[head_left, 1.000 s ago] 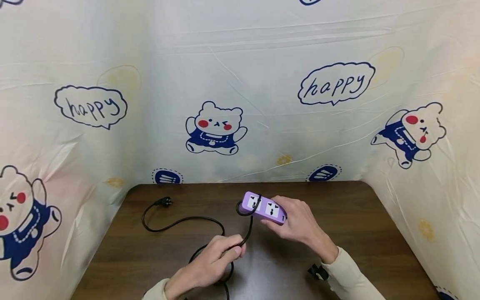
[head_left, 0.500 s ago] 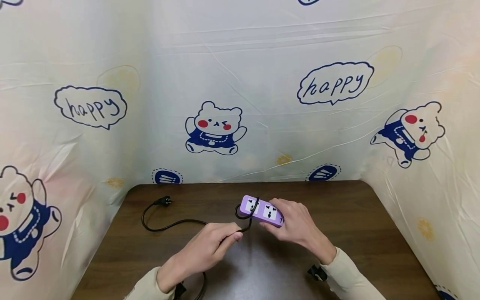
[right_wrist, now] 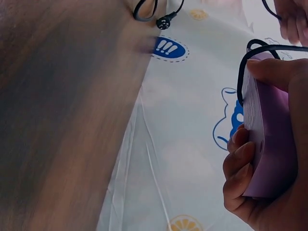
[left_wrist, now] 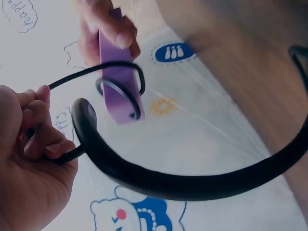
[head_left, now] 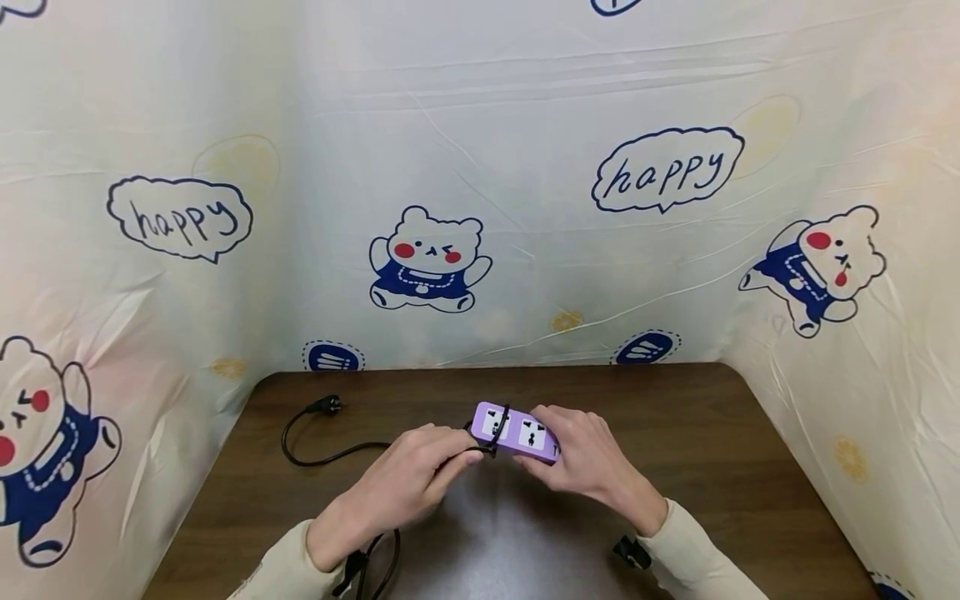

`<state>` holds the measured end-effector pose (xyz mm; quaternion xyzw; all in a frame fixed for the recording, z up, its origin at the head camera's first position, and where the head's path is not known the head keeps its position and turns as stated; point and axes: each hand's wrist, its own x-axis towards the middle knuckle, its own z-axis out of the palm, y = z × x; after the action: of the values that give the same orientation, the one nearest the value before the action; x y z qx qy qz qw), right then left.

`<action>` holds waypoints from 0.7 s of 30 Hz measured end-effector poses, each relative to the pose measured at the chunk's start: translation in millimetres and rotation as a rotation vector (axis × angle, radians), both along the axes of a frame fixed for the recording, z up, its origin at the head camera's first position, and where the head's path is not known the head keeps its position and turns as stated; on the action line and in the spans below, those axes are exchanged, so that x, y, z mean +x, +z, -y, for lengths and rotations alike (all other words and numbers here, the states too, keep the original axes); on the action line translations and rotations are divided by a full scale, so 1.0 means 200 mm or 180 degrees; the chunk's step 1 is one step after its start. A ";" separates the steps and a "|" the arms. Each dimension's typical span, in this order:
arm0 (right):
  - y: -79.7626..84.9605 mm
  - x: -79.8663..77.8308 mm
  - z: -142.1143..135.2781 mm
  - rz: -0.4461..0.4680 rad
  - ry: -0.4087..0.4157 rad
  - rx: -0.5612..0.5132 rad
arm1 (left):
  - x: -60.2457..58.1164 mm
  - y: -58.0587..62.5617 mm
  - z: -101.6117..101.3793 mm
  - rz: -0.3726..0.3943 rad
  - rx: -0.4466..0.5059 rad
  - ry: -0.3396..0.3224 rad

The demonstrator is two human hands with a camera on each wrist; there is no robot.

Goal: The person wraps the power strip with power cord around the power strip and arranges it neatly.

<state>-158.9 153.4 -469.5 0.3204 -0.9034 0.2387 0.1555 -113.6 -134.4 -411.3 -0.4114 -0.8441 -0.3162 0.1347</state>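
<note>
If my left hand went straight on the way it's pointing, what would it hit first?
Your left hand would probably meet the loop of black cord on the purple power strip, then the strip itself. Depth is hard to judge from the head view.

Pale bear-printed sheeting [head_left: 525,192] hangs behind and beside a brown table [head_left: 705,450].

A pale sheet [head_left: 525,150] printed with cartoon bears [head_left: 425,275] and "happy" speech bubbles [head_left: 667,169] hangs behind the dark brown table [head_left: 675,417] in front of me.
</note>
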 end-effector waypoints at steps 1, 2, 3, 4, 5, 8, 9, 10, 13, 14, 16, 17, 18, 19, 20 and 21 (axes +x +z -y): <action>0.00 0.00 0.00 -0.0010 0.0020 0.0001 | -0.01 0.01 0.00 -0.0019 -0.0006 0.0008; 0.00 0.01 0.01 -0.0025 0.0038 0.0004 | -0.01 0.02 0.00 -0.0042 -0.0017 0.0016; 0.00 0.01 0.01 -0.0038 0.0054 0.0000 | -0.02 0.02 0.01 -0.0060 -0.0028 0.0022; 0.00 0.01 0.01 -0.0048 0.0069 -0.0004 | -0.02 0.03 0.01 -0.0080 -0.0044 0.0026; 0.00 0.01 0.02 -0.0051 0.0087 -0.0013 | -0.03 0.04 0.01 -0.0113 -0.0057 0.0019; 0.00 0.01 0.02 -0.0048 0.0133 -0.0032 | -0.04 0.06 0.00 -0.0216 -0.0150 0.0003; 0.00 0.02 0.03 -0.0050 0.0149 -0.0037 | -0.05 0.06 0.00 -0.0248 -0.0174 0.0000; 0.00 0.02 0.03 -0.0053 0.0170 -0.0036 | -0.05 0.07 0.00 -0.0276 -0.0200 -0.0002; 0.01 0.02 0.04 -0.0071 0.0234 -0.0032 | -0.07 0.08 0.00 -0.0298 -0.0229 0.0001; 0.01 0.03 0.04 -0.0076 0.0255 -0.0026 | -0.07 0.08 0.00 -0.0305 -0.0230 -0.0001; 0.01 0.03 0.04 -0.0075 0.0295 -0.0023 | -0.09 0.09 0.00 -0.0309 -0.0225 -0.0008; 0.01 0.03 0.05 -0.0065 0.0316 -0.0026 | -0.09 0.09 0.00 -0.0302 -0.0216 -0.0012; 0.00 0.03 0.05 -0.0052 0.0335 -0.0031 | -0.10 0.09 0.00 -0.0292 -0.0206 -0.0015; 0.00 0.04 0.05 -0.0035 0.0350 -0.0037 | -0.10 0.09 0.00 -0.0282 -0.0195 -0.0018; 0.00 0.04 0.05 -0.0023 0.0363 -0.0037 | -0.11 0.09 0.00 -0.0265 -0.0185 -0.0020; 0.00 0.04 0.06 -0.0016 0.0377 -0.0036 | -0.12 0.09 0.01 -0.0232 -0.0161 -0.0022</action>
<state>-150.7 142.0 -470.3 0.3731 -0.8811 0.2517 0.1453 -136.7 -135.7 -394.0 -0.4288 -0.8450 -0.2800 0.1538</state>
